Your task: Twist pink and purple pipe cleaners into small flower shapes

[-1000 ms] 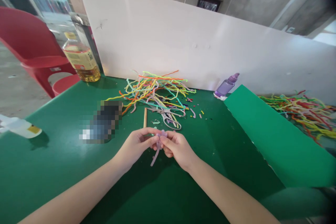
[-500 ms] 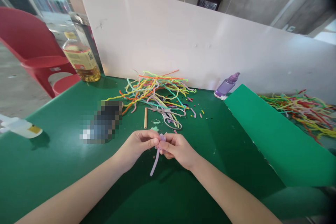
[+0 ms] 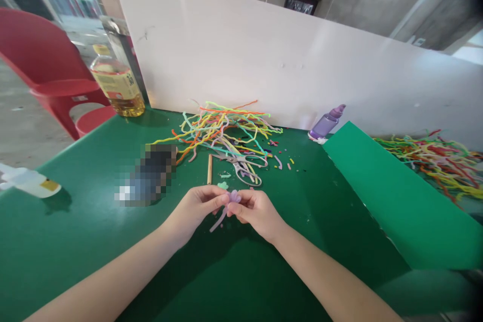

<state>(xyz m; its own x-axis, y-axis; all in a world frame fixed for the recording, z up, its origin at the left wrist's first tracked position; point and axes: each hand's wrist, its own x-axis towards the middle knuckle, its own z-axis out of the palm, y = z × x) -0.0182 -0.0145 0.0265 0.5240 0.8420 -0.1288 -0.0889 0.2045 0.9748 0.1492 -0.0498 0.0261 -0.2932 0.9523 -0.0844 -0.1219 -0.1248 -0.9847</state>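
Observation:
A small light purple flower shape of bent fuzzy strip is pinched between my two hands, its loose tail hanging down to the left. My left hand grips its left side with thumb and forefinger. On its right side my right hand is closed, thumb on top. Just beyond the fingers a small mint green piece lies on the green table. Scissors and a short wooden stick rest a little farther off.
Behind the scissors is a pile of coloured strips. A purple bottle, a green board and more strips are at the right. At the left are an oil bottle, a white bottle and a blurred dark object.
The purple piece has turned between my fingers, so its petals show more. Its tail has swung up and to the left. Both hands stay nearly in place.

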